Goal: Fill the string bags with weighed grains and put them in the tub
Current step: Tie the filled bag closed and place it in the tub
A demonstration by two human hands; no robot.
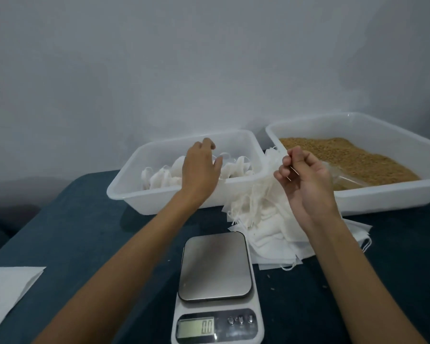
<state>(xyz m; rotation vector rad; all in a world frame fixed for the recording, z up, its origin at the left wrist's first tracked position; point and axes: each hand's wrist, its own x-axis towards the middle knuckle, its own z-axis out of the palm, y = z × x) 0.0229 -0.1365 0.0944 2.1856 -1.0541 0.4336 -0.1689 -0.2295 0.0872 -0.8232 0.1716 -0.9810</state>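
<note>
A: What are the person's hands doing?

B: The left hand [201,167] is over the white plastic tub [124,187], with loose fingers and nothing in it. Soft white filled bags [159,178] lie in that tub, under the hand.

A: And the other one?

B: The right hand [302,180] is curled up. It may pinch a thin string, but that is too small to tell. A pile of flat white string bags [266,227] lies just below it on the dark blue table [90,232].

A: Where are the grains?

B: The brown grains [353,157] sit in the bigger white plastic tray [382,197] behind the right hand. The white kitchen scale with a silver top [215,266] is between the two arms.
</note>
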